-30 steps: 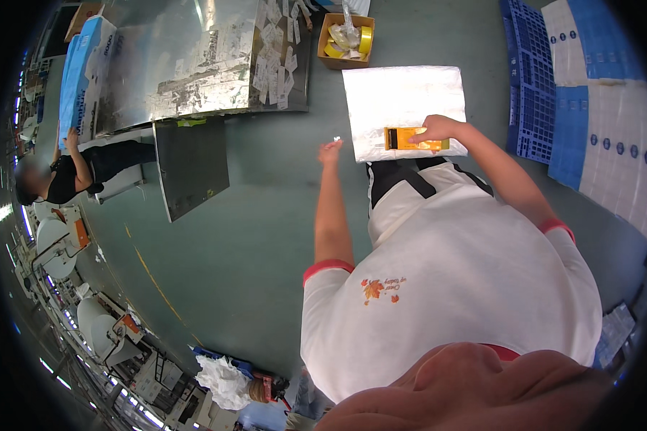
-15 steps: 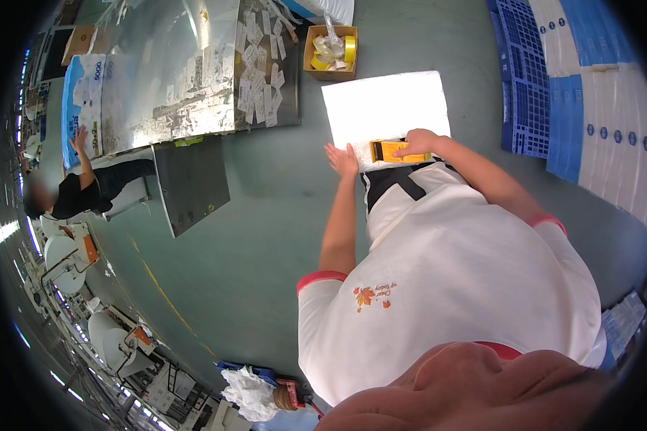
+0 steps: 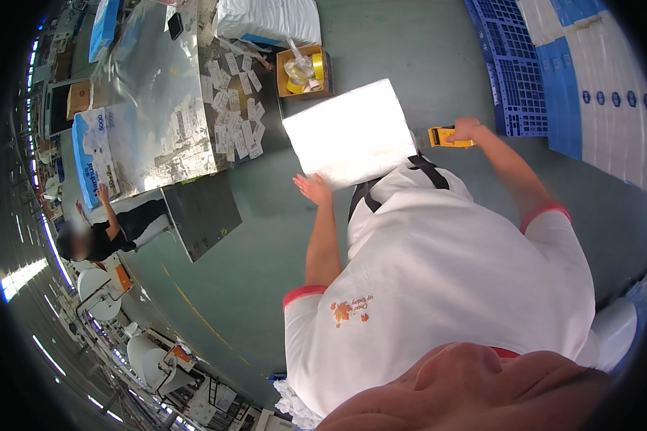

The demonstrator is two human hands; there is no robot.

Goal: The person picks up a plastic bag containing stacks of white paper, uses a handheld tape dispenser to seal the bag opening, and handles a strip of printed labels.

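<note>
1. The shirt is white, loose and short-sleeved, its cloth softly creased.
2. Red trim circles the left cuff and the right cuff; the collar shows red too.
3. On the left of the chest sits an orange maple leaf with smaller leaves and small lettering.
4. Dark bands cross white cloth near the hem (straps or trim, I cannot tell).
5. The left hand and right hand are bare.
</note>
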